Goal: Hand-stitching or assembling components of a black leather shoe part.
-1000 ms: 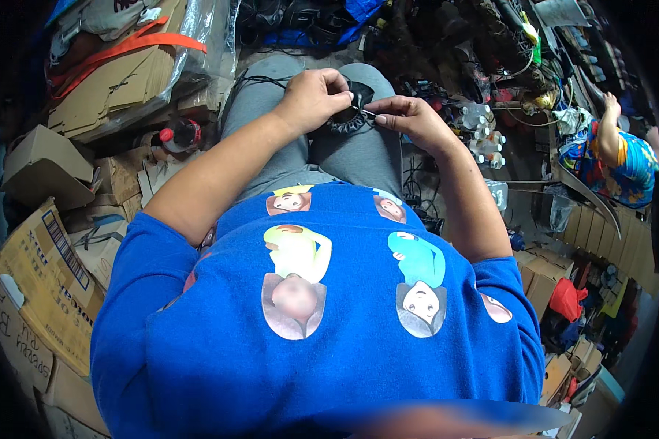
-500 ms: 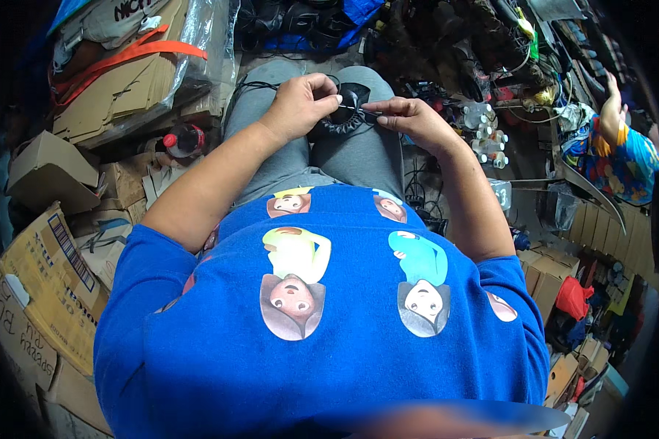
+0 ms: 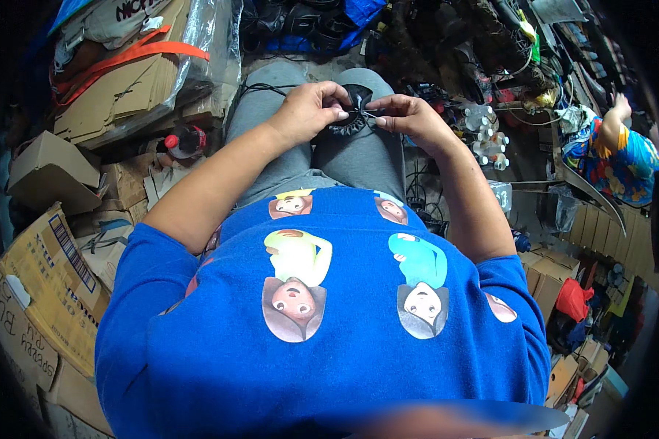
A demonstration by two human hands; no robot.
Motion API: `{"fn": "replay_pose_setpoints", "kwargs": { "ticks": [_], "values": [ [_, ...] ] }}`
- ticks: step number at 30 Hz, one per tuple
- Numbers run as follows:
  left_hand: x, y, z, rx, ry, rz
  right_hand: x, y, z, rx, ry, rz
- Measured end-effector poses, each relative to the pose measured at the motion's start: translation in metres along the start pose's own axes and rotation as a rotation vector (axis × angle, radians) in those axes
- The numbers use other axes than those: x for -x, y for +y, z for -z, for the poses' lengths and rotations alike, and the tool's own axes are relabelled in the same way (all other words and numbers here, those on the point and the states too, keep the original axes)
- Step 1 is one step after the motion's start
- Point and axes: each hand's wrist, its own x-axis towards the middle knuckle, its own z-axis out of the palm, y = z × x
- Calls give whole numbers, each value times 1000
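While it is steadied over the lap, a small black ruffled piece [image 3: 349,117] is pinched between the left hand [image 3: 307,111] and right hand [image 3: 405,117], seemingly so its thin wire can be worked.

At our far left we see brown cardboard boxes [image 3: 47,293] with dark printing and a barcode label, lying tilted on the floor. Above them sits a small open carton [image 3: 51,172]. At upper left, flattened cardboard [image 3: 117,95] wrapped in clear plastic carries an orange strap [image 3: 135,55]. More brown cartons [image 3: 545,271] stand at our right.
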Motion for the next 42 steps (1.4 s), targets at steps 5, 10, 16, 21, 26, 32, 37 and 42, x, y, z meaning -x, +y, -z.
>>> {"fn": "replay_pose_setpoints", "kwargs": {
  "ticks": [5, 10, 16, 21, 26, 32, 37, 42],
  "values": [
    [-4, -2, -8, -1, 9, 19, -2, -3, -7, 40, 65, 25],
    [-11, -1, -11, -12, -42, 33, -12, -13, -7, 272, 40, -4],
    [-7, 14, 11, -641, 56, -341, -12, -12, 6, 174, -38, 63],
    [10, 21, 16, -675, 69, -165, -3, 0, 13, -42, -1, 41],
    [2, 38, 7, -638, -60, -58, 13, 9, 3, 151, 89, 107],
    [-6, 38, 6, -752, -123, -155, 48, 1, 17, 10, 199, 160],
    [-8, 35, 0, -859, -154, -252, 16, -6, 38, 668, 456, 314],
    [-2, 27, 6, -885, -123, -232, 23, -46, 4, 1121, 346, 459]
  ]
}}
